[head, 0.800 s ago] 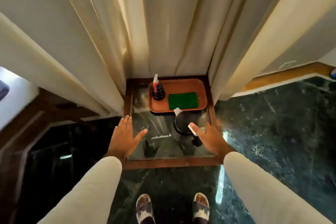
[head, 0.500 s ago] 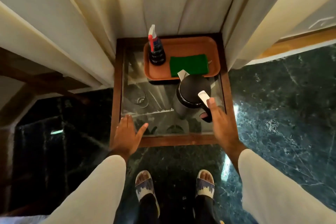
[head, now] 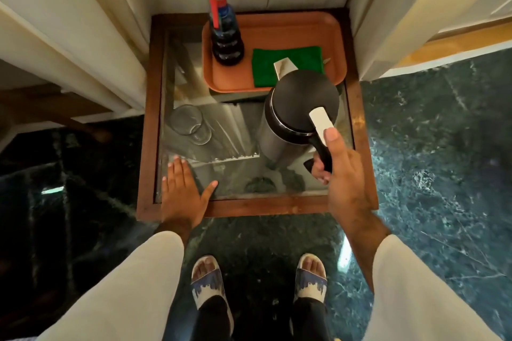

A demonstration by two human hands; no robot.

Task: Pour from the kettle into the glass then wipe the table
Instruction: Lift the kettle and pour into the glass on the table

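A steel kettle (head: 297, 108) with a black lid stands on the right of a small glass-topped table (head: 149, 119). My right hand (head: 342, 174) is wrapped around its black handle, thumb up by the white lid button. An empty clear glass (head: 191, 124) stands on the left of the tabletop, apart from the kettle. My left hand (head: 181, 191) rests flat, fingers spread, on the near left edge of the table, just below the glass. A folded green cloth (head: 266, 69) lies in an orange tray (head: 277, 28) at the back.
A spray bottle (head: 225, 33) with a red and white trigger stands in the tray's left corner. Cream curtains (head: 110, 22) hang close around the table's back and sides. Dark green marble floor (head: 429, 160) surrounds it; my sandalled feet (head: 210, 282) stand just in front.
The view has tilted down and closer to the table. My right hand has gone from touching the kettle's handle to closing around it. My left hand stays flat on the near edge.
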